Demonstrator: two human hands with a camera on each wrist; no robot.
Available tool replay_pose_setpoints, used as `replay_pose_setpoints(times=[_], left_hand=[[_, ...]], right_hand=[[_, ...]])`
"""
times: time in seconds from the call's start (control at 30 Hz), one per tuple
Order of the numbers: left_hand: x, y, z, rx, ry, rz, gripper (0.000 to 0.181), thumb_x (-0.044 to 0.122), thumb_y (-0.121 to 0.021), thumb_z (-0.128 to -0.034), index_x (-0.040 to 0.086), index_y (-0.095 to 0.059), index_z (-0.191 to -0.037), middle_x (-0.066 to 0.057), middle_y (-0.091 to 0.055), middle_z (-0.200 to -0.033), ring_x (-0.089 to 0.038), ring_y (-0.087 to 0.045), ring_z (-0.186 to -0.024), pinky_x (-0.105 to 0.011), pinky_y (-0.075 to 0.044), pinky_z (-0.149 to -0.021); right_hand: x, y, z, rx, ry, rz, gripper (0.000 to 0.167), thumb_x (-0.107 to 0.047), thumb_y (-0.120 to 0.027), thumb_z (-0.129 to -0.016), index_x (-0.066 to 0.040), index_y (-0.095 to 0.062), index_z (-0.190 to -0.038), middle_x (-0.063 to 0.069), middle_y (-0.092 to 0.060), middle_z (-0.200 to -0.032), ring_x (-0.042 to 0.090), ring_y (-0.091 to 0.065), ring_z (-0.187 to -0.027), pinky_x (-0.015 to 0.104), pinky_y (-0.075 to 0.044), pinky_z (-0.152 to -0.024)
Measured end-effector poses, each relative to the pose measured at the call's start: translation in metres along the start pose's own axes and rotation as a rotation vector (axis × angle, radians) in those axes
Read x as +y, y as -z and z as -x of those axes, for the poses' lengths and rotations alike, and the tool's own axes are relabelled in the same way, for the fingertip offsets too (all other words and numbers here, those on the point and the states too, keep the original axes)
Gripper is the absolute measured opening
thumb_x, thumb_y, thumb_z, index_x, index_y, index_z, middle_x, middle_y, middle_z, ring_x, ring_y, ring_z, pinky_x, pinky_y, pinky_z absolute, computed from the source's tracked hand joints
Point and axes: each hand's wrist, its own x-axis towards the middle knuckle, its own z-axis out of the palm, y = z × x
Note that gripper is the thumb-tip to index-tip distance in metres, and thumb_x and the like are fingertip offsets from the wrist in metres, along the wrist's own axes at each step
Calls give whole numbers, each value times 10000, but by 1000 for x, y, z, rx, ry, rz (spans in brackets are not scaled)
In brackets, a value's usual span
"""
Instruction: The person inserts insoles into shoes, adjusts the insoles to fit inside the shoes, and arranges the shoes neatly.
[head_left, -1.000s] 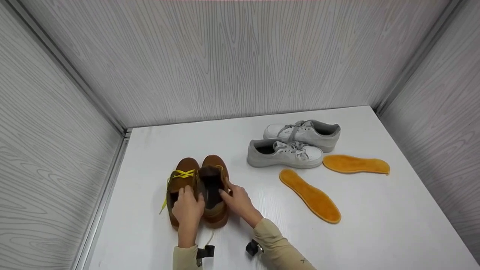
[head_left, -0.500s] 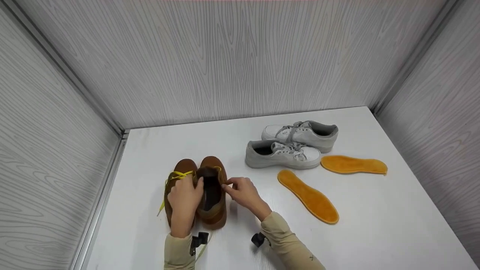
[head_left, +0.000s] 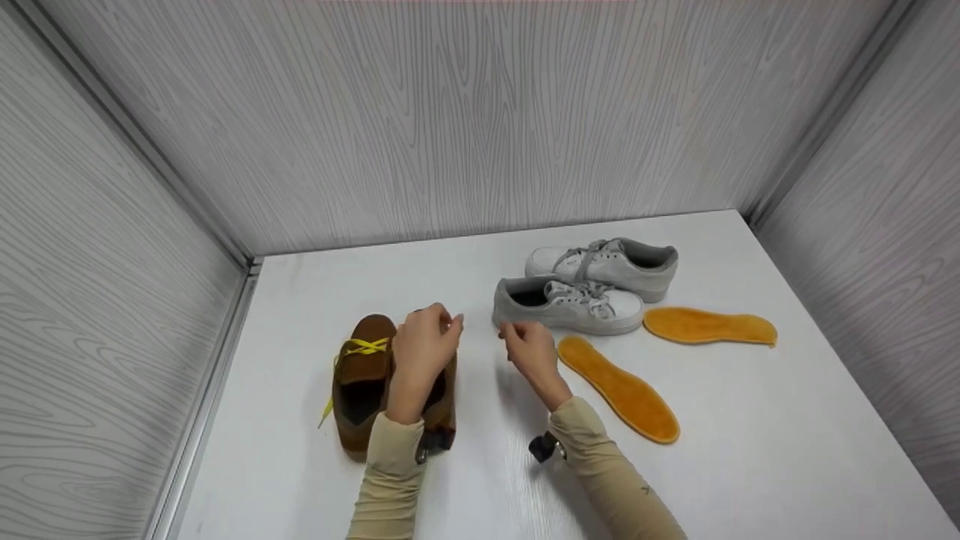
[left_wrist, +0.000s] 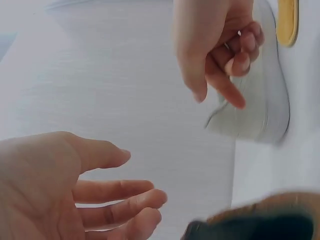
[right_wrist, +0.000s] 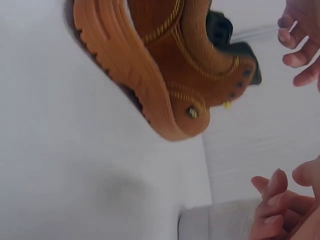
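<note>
My left hand [head_left: 426, 345] hovers over the right-hand brown shoe [head_left: 448, 386] and hides most of it. Thumb and fingers of that hand are apart, with nothing between them, in the left wrist view. The left-hand brown shoe [head_left: 366, 367] stands beside it, with yellow laces [head_left: 367, 346]. My right hand [head_left: 532, 351] is in the air between the brown shoes and an orange insole [head_left: 621, 390], near the front white sneaker [head_left: 562, 311]. Its fingers are loosely curled and hold nothing in the right wrist view, where the right-hand shoe's side [right_wrist: 185, 65] shows.
A second white sneaker [head_left: 611, 268] stands behind the first. Another orange insole [head_left: 709, 326] lies to their right. All lie on a white table [head_left: 750, 435], with grey wood-grain panels [head_left: 480, 120] at the back and both sides.
Both hands have come away from the brown shoes. The left rose forward and right from between them; the right let go of the right-hand shoe's edge and moved right and forward.
</note>
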Motion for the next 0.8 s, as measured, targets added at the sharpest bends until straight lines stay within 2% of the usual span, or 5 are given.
replay_pose_setpoints(times=[0.1,0.2,0.4,0.6,0.8], left_hand=[[12,-15,-10,0,-27,32,244,284,-663,-931,49,-720,-895,-48,-647,-688,-215,-580,-567,-389,-476,-527],[22,-31,-20,33,-48,67,207,243,-661,-926,45,-717,-904,-39,-639,-682,-211,-580,-564,-379,-476,-519],[39,-58,-38,104,-77,101,165,188,-640,-925,35,-699,-943,-82,-659,-815,-256,-628,-685,-408,-504,-586],[46,-84,-58,67,-95,100,245,150,-609,-937,-8,-661,-1118,-163,-667,-1018,-328,-651,-886,-450,-527,-750],[45,-104,-72,-6,-72,114,402,127,-604,-944,-27,-570,-1315,-215,-644,-1163,-360,-643,-984,-463,-519,-832]], right_hand=[[8,7,-8,46,-56,-37,355,-258,-566,-987,-72,-742,-741,-31,-522,-471,132,-522,-457,276,-394,-486],[15,13,-14,84,-105,-62,393,-276,-564,-989,-73,-736,-699,-21,-525,-463,149,-521,-458,277,-373,-480],[24,24,-23,131,-194,-105,487,-355,-560,-994,-63,-720,-638,82,-602,-512,201,-544,-459,285,-371,-464],[28,31,-38,129,-381,-281,554,-436,-568,-975,29,-673,-693,82,-565,-505,131,-444,-383,280,-364,-395],[30,31,-45,113,-471,-391,571,-439,-602,-949,70,-633,-690,71,-570,-491,135,-502,-379,289,-415,-385]])
